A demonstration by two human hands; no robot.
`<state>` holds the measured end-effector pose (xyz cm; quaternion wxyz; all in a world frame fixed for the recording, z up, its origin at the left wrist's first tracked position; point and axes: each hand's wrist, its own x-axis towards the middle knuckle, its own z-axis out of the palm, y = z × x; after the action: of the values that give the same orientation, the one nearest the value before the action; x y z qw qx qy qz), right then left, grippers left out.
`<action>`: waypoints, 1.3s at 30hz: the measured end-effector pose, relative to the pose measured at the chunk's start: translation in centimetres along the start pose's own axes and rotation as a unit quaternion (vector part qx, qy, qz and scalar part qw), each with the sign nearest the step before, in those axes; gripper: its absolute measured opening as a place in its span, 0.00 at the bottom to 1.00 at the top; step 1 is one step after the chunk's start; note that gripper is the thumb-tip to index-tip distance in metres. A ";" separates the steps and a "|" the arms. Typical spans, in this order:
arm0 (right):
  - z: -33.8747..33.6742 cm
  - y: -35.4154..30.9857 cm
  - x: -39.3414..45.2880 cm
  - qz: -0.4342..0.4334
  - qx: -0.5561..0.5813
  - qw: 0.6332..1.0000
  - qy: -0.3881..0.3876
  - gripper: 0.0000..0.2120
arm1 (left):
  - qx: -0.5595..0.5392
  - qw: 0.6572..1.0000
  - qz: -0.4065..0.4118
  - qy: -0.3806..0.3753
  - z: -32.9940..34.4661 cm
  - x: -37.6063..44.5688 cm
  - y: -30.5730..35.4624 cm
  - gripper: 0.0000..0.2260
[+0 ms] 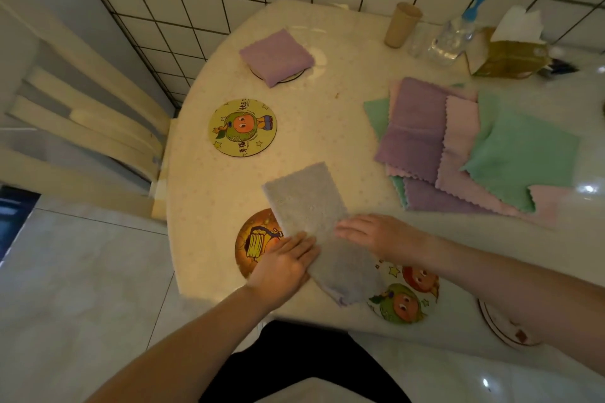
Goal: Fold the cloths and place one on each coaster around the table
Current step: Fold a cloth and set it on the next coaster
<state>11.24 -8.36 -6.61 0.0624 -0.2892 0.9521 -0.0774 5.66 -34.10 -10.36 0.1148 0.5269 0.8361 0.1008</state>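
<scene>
— Pressing flat on a grey cloth (319, 226), the left hand (283, 267) and right hand (379, 235) lie open, palms down, on either side of its middle. Where does the cloth lie?

— At the near edge of the counter (327, 127), a long fuzzy strip running diagonally. Its far end overlaps an orange coaster (253, 245); its near end covers part of a white cartoon coaster (409, 298).

— What else crowds the spot?

— A yellow cartoon coaster (243, 128) sits bare farther back on the left. Beyond it a folded purple cloth (277, 56) rests on another coaster (291, 77), mostly hiding it. To the right, well apart from the hands, a loose pile of cloths (471, 147) in purple, pink and green, with scalloped edges, lies unfolded and overlapping.

— And along the tiled wall?

— A tan cup (402, 24), a clear pump bottle (455, 33) with a blue top, and a tissue box (510, 56). A pale chair (82, 121) stands at the left, and a plate rim (501, 327) shows at the near right edge, partly behind the right forearm.
</scene>
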 end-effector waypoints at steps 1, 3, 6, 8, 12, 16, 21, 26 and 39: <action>0.5 0.7 0.0 -0.021 -0.020 0.999 -0.032 0.35 | -0.019 1.000 -0.008 -0.016 -0.1 -0.2 -0.1 0.22; 1.2 1.5 -0.2 -0.052 -0.038 0.995 -0.074 0.31 | -0.063 0.997 -0.017 -0.037 -0.1 -0.3 -0.6 0.22; 1.8 2.4 -0.4 -0.060 -0.025 0.993 -0.102 0.32 | -0.153 0.987 -0.041 -0.035 -0.3 -0.3 -1.1 0.23; 2.1 3.0 -0.4 -0.071 -0.023 0.993 -0.092 0.33 | -0.242 0.967 -0.071 -0.030 -1.3 -0.3 -0.9 0.19; 2.0 3.4 0.9 0.002 0.073 0.995 -0.061 0.20 | -0.410 0.887 -0.213 -0.016 -2.3 -0.3 -0.9 0.12; 0.2 3.5 4.3 0.222 0.365 0.904 0.002 0.08 | -0.567 0.719 -0.393 0.081 -3.4 1.0 -1.2 0.14; 0.3 4.0 7.7 0.341 0.398 0.852 -0.009 0.12 | -0.542 0.665 -0.506 0.092 -3.4 2.8 -2.3 0.16; 1.4 4.2 7.9 0.390 0.400 0.830 -0.011 0.13 | -0.528 0.669 -0.518 0.075 -3.3 3.6 -2.5 0.10; 1.8 3.1 6.8 0.433 0.373 0.820 0.034 0.10 | -0.537 0.652 -0.530 0.074 -3.0 3.8 -2.6 0.10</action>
<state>4.23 -9.83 -9.46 0.1603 0.2014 0.8791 -0.4011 0.95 -31.93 -8.57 0.3494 -0.1687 0.7791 0.4924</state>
